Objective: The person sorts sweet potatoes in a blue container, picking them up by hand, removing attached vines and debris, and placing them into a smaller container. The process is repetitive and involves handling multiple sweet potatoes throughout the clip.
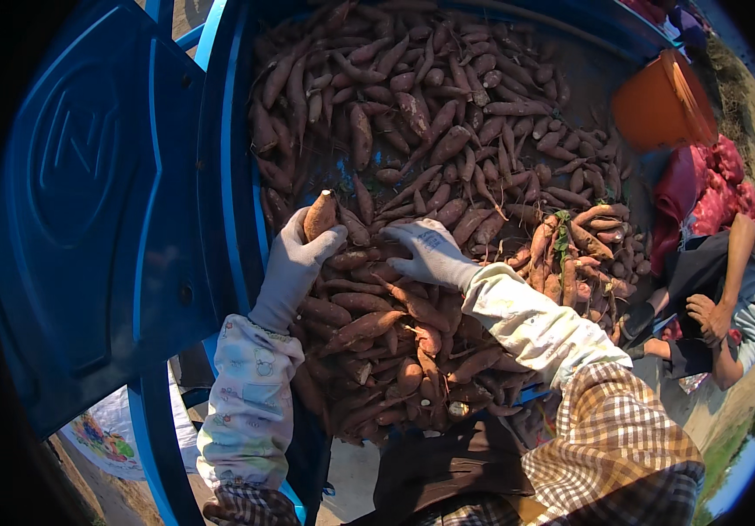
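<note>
Sweet potatoes lie heaped in a blue metal truck bed [227,197]. My left hand [298,256], in a pale knit glove, grips a stout sweet potato [320,217] with its pale cut end upward, near the bed's left wall. To its right my right hand [428,253], gloved the same way, rests palm down over the heap, fingers spread and pointing left. What lies under its fingers is partly hidden, and I see nothing gripped there. Closer to my body is a pile of larger sweet potatoes [364,332]. A clump with green stems [562,243] lies right of my right hand.
An orange plastic bucket [660,105] lies tilted at the upper right. Below it are filled red mesh sacks [712,191]. Another person [725,309] sits at the right edge, hands together. A blue panel [88,197] rises on the left, above a white printed sack [111,434].
</note>
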Action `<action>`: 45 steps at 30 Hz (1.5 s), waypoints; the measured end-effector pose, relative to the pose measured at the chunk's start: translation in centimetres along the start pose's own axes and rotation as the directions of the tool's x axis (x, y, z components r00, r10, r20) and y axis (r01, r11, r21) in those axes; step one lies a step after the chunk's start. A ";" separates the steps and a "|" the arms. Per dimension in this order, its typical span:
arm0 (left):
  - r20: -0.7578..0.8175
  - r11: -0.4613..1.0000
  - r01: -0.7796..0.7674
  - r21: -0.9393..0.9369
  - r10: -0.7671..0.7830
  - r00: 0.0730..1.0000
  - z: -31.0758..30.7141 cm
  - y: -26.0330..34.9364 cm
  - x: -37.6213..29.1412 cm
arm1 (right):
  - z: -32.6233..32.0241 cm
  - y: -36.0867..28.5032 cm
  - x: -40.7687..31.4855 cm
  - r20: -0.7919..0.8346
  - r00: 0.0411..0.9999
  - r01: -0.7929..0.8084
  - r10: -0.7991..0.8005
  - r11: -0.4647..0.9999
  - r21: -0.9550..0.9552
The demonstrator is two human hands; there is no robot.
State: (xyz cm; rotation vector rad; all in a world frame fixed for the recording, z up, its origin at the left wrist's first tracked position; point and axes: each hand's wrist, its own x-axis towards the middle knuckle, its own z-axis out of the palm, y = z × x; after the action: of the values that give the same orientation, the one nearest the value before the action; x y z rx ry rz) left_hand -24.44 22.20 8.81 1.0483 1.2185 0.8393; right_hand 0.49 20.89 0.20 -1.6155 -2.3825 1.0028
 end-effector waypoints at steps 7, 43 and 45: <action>0.069 0.978 0.007 -0.206 0.007 0.998 -1.0 3.3 0.7 | -6.8 9.0 14.3 -0.616 0.773 -0.366 0.153 0.901 -0.235; 0.129 0.707 -0.643 0.293 0.637 0.760 -4.6 -0.8 1.2 | -0.5 -1.3 8.4 -0.430 0.878 0.476 -0.208 0.471 0.743; 0.135 0.649 -0.650 0.395 0.659 0.740 -4.7 -0.8 1.2 | -0.9 -1.6 7.4 -0.217 0.961 0.204 -0.171 -0.093 0.975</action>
State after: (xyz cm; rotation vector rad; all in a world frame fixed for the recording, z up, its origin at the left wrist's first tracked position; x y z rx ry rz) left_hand -28.92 23.91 7.57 1.9178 1.0497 1.1667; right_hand -3.59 27.28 -0.20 -0.5335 -0.8821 1.9003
